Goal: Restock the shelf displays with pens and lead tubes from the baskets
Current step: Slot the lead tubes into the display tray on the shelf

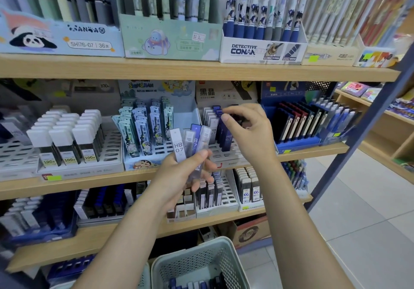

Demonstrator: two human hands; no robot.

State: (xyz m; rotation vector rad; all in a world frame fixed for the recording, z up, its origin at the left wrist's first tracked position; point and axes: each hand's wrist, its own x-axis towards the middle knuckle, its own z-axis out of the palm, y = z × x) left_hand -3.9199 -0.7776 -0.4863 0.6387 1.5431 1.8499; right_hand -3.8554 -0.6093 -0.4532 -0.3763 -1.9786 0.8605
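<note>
Head view: fanned translucent "HB 0.7" lead tubes (pixel 187 143) in left hand (pixel 183 174).

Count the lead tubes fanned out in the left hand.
4 lead tubes show in the left hand: a white one leftmost, a clear one, a blue one, and a pale one rightmost. More may hide behind them.

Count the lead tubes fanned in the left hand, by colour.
Clear or grey tubes: 3
Blue tube: 1
Total: 4 gripped in the left hand; any further tube behind the fingers is hidden.
</note>
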